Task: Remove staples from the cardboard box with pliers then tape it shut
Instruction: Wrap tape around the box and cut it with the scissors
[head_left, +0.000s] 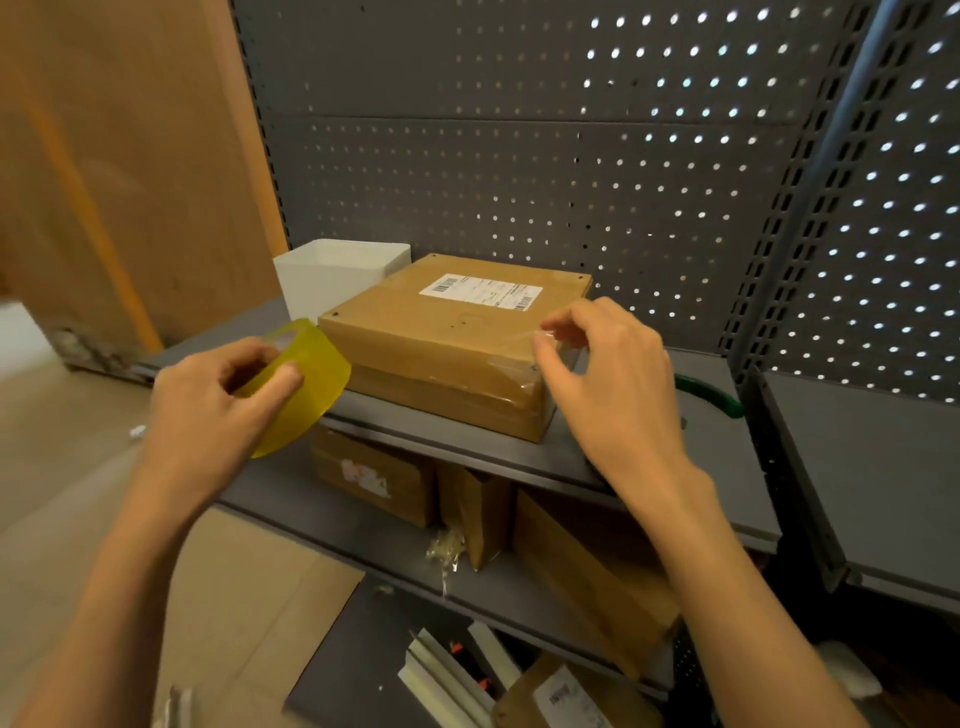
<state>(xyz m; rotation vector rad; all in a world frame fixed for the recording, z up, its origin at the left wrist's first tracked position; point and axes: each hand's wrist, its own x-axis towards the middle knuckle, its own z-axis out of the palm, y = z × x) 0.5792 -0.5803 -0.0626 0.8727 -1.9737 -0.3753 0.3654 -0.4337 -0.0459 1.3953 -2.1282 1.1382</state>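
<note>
Taping stage, by the look: clear tape (511, 364) already over near right corner of box (447, 338) on shelf (696, 447). No staples visible. Right hand (613, 384) grip pinching tape end; left hand (223, 405) grip pinching yellow scraper (306, 384). Smoothing prob. left. Count: 1 box, 1 scraper, 2 hands.

A grey metal shelving unit (727, 441) fills the view, backed by a perforated grey panel (519, 156) with light shining through its holes at the right. A slotted upright (810, 208) divides two bays. A brown wooden board (119, 182) leans at left over a pale floor (62, 467)
</note>
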